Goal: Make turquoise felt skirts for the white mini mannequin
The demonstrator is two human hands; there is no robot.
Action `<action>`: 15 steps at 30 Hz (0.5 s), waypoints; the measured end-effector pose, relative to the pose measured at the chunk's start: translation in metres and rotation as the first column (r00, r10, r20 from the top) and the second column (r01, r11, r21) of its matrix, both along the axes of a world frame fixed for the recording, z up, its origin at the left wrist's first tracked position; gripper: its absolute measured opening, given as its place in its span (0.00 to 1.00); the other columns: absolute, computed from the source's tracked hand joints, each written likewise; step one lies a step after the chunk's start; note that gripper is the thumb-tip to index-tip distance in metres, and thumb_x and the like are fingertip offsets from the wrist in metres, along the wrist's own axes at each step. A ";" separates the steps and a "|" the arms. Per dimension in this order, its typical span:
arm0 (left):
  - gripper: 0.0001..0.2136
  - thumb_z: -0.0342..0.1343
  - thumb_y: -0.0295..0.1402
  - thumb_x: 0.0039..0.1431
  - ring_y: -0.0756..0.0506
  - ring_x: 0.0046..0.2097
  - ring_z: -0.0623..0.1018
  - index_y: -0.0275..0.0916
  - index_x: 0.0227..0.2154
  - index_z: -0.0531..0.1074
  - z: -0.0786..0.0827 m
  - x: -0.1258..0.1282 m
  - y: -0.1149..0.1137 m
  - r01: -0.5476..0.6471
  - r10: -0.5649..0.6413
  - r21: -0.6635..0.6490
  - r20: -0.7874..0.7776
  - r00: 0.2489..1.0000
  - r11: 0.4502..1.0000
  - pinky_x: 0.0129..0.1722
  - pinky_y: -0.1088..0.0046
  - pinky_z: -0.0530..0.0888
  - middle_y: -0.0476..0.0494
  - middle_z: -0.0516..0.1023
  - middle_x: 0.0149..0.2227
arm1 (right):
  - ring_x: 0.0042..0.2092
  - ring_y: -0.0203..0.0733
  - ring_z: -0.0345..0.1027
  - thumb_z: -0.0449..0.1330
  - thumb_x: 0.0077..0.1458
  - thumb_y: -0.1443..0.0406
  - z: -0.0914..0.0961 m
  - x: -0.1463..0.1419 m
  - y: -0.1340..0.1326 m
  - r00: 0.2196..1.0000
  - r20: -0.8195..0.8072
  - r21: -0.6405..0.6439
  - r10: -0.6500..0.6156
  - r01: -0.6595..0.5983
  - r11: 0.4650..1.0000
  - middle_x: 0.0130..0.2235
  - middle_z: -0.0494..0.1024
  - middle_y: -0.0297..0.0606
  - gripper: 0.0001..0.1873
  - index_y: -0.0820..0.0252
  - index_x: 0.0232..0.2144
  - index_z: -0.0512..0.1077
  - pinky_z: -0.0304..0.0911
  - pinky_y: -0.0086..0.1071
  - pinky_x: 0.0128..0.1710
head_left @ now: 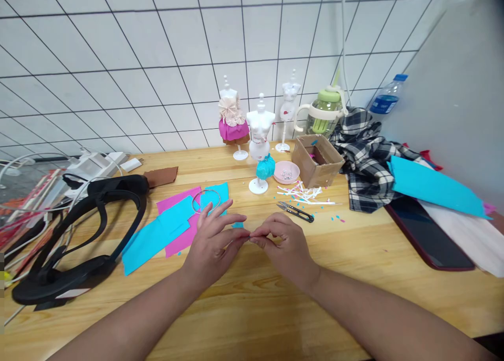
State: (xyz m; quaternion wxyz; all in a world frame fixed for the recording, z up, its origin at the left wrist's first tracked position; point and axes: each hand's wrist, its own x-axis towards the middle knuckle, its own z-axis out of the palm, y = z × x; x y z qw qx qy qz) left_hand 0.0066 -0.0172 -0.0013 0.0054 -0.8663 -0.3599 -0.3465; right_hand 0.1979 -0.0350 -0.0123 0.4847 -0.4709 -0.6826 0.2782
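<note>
Over the middle of the wooden table, my left hand (216,240) and my right hand (283,243) meet at their fingertips. Both pinch thumb against index finger; whatever lies between them is too small to make out. The other fingers of my left hand are spread. Just beyond stands a white mini mannequin (260,127) with a bunched blue piece (265,166) at its lower right side. Blue paper-like sheets (161,229) and pink sheets (177,248) lie left of my left hand, with a thin wire ring (206,200) on top. Thread snips (297,212) rest beyond my right hand.
Behind stand a dressed mannequin (232,114) and a bare mannequin (291,103). A pink dish (286,173), white paper strips (305,194), a cardboard box (318,161) and a green-lidded jug (325,111) sit right of centre. A black headset (106,219) lies left, a phone (429,235) right.
</note>
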 end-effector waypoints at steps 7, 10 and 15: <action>0.07 0.57 0.25 0.56 0.41 0.54 0.73 0.44 0.34 0.76 -0.003 0.000 0.004 0.054 -0.052 -0.038 0.051 0.997 0.998 0.55 0.57 0.67 0.47 0.81 0.37 | 0.29 0.36 0.64 0.64 0.53 0.64 0.000 -0.006 -0.002 0.999 -0.050 -0.065 0.000 -0.003 0.998 0.26 0.73 0.33 0.04 0.57 0.26 0.76 0.62 0.30 0.29; 0.08 0.56 0.26 0.57 0.40 0.56 0.72 0.45 0.36 0.76 -0.006 -0.001 0.005 0.052 -0.049 -0.105 0.027 0.998 0.993 0.56 0.54 0.67 0.47 0.82 0.40 | 0.31 0.36 0.65 0.62 0.54 0.63 -0.002 -0.001 0.003 0.998 -0.034 -0.072 0.061 -0.063 0.995 0.30 0.75 0.33 0.03 0.57 0.30 0.75 0.62 0.30 0.31; 0.06 0.55 0.28 0.59 0.40 0.58 0.71 0.44 0.35 0.75 -0.009 -0.003 0.003 0.003 0.007 -0.241 0.044 0.999 0.971 0.60 0.49 0.61 0.48 0.82 0.41 | 0.43 0.43 0.67 0.62 0.54 0.61 -0.002 0.049 0.034 0.984 0.143 0.059 -0.109 0.102 0.993 0.43 0.76 0.38 0.15 0.56 0.44 0.73 0.63 0.38 0.44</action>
